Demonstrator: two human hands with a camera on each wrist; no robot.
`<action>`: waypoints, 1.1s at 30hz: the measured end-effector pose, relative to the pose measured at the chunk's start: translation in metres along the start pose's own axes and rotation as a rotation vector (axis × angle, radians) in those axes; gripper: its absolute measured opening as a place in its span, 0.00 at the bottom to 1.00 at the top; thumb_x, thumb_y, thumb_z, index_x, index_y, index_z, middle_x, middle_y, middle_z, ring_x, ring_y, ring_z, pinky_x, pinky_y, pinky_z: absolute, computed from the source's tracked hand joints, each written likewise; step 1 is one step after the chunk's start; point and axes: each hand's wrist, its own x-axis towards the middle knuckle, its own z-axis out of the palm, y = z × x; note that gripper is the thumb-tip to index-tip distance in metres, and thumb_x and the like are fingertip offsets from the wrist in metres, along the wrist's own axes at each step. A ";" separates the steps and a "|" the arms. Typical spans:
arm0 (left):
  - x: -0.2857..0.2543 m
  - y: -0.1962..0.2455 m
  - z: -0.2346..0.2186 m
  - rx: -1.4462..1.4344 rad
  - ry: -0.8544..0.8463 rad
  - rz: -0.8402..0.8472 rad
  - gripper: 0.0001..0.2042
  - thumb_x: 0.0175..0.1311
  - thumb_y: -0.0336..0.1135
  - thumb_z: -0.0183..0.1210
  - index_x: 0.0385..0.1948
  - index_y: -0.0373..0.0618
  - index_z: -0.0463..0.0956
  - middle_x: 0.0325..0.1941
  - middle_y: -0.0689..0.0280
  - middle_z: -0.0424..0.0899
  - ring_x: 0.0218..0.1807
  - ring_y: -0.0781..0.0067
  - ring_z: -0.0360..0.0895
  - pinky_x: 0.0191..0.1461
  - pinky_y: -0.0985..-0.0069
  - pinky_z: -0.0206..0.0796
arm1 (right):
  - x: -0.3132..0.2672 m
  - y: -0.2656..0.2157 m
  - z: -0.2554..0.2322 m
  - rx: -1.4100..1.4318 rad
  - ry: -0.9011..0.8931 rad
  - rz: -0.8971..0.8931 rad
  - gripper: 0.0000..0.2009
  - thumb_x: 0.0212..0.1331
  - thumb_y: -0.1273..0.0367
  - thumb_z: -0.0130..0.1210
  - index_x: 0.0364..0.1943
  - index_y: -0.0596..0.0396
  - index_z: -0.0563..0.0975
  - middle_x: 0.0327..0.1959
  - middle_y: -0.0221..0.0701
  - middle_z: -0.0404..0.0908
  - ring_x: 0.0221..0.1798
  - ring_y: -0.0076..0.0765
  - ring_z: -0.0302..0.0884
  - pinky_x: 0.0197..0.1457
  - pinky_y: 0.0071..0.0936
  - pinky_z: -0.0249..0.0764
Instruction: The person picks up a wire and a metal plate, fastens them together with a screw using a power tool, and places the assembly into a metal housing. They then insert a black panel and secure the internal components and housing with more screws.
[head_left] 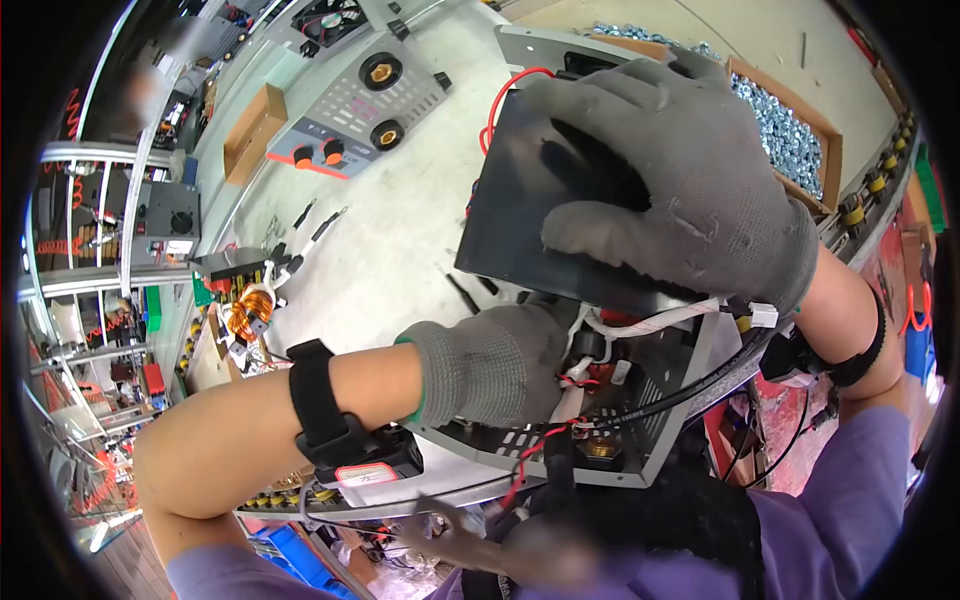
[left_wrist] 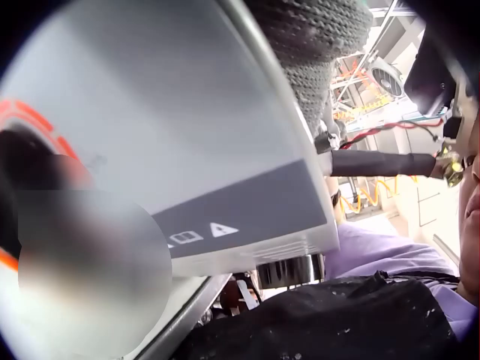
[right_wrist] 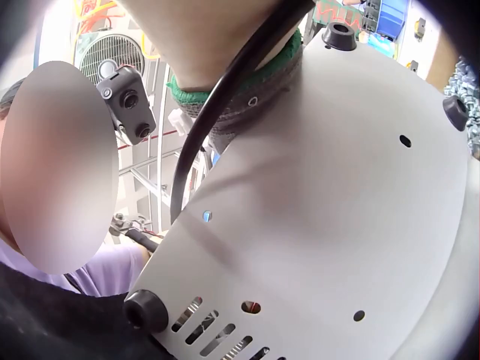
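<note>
My right hand, in a grey glove, lies spread over a flat black panel on an open welding machine case. Its thumb is extended across the panel. My left hand, also gloved, reaches into the case below the panel, among white wires and a red-and-black twisted wire; its fingertips are hidden. The left wrist view shows the case's grey front panel with orange markings, the glove partly behind its edge. In the right wrist view, the case's underside shows rubber feet and slots.
Another welding machine stands farther back on the white table. Cardboard boxes of metal fasteners are at the right. A copper coil lies at the left, and loose cable ends lie mid-table. A black cable crosses the case.
</note>
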 end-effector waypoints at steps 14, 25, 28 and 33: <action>0.015 0.022 0.012 0.057 0.039 0.057 0.19 0.59 0.48 0.58 0.34 0.36 0.79 0.38 0.48 0.82 0.44 0.50 0.79 0.49 0.61 0.71 | 0.004 -0.007 -0.003 0.297 0.107 0.038 0.17 0.52 0.59 0.62 0.44 0.51 0.81 0.35 0.38 0.84 0.42 0.40 0.82 0.45 0.33 0.75; -0.074 -0.009 -0.012 -0.138 0.146 0.154 0.24 0.65 0.40 0.58 0.61 0.43 0.69 0.54 0.57 0.80 0.56 0.67 0.75 0.60 0.69 0.66 | -0.053 -0.014 -0.067 0.320 -0.023 -0.053 0.16 0.51 0.69 0.61 0.45 0.55 0.79 0.38 0.33 0.79 0.44 0.38 0.77 0.52 0.35 0.70; -0.077 -0.002 0.002 -0.351 0.315 0.346 0.21 0.65 0.33 0.56 0.60 0.45 0.71 0.52 0.59 0.81 0.53 0.73 0.76 0.57 0.73 0.68 | -0.050 -0.055 -0.070 -0.008 -0.180 -0.298 0.13 0.43 0.70 0.62 0.38 0.49 0.79 0.31 0.29 0.75 0.39 0.40 0.74 0.46 0.38 0.68; -0.066 -0.008 0.012 -0.073 0.357 0.285 0.21 0.64 0.27 0.50 0.61 0.49 0.71 0.44 0.62 0.83 0.45 0.77 0.77 0.51 0.76 0.68 | -0.055 -0.055 -0.054 -0.005 -0.202 -0.330 0.11 0.42 0.70 0.61 0.33 0.47 0.79 0.27 0.26 0.75 0.40 0.38 0.73 0.46 0.39 0.67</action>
